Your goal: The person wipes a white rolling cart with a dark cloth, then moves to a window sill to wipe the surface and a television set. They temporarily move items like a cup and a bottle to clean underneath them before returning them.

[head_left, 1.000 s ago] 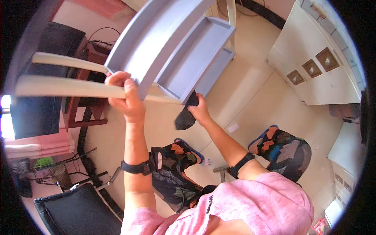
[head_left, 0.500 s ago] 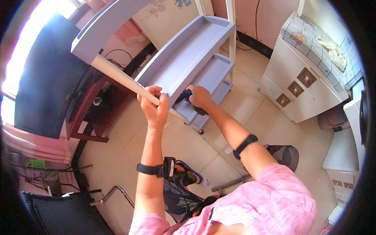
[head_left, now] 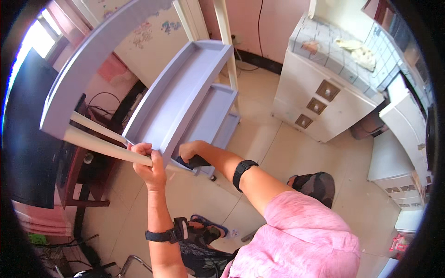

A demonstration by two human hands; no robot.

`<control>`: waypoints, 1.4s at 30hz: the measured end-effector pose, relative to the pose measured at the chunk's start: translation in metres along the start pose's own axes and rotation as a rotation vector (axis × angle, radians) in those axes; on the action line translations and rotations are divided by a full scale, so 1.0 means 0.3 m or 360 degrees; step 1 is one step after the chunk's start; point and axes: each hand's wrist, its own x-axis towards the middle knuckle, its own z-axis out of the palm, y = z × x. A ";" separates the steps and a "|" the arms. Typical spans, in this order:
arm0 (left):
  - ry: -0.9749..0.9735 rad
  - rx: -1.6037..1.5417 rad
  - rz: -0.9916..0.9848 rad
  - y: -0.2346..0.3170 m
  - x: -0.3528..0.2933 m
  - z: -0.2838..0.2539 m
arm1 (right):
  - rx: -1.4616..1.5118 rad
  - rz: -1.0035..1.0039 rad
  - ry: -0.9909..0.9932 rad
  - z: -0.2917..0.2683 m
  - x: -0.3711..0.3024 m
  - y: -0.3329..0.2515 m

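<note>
A lavender tiered shelf rack (head_left: 160, 97) with cream posts stands in front of me on the left. My left hand (head_left: 149, 167) is closed around a cream post (head_left: 104, 147), just beside the near corner of the upper tray. To its right, my right hand (head_left: 192, 150) reaches in at the near end of the lower tray (head_left: 204, 121), with its fingers closed on a dark cloth (head_left: 199, 161). Part of the cloth hangs below the hand. The far fingers of my right hand and the spot the cloth touches are hidden.
A white cabinet (head_left: 296, 85) with a tiled top stands at the right, and a pale cloth (head_left: 359, 53) lies on it. At the left are a large black screen (head_left: 30, 134) and a dark red stand (head_left: 76, 185). A stool (head_left: 315, 185) with a patterned cover is near my right side.
The view has swung, so the rack and both hands now appear farther left and lower. My left hand keeps its hold on the post; my right hand still grips the dark cloth.
</note>
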 end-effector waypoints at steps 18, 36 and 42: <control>0.0278 -0.0123 -0.0848 0.052 -0.034 0.021 | 0.1182 0.0250 0.0175 -0.047 -1.156 -0.174; -0.0218 0.0058 -0.0492 -0.021 0.232 0.322 | 0.2127 0.0352 0.0551 0.043 -1.131 -0.009; -0.0336 -0.0016 -0.0687 0.133 0.263 0.666 | 0.1869 0.0255 0.0524 0.036 -1.087 -0.002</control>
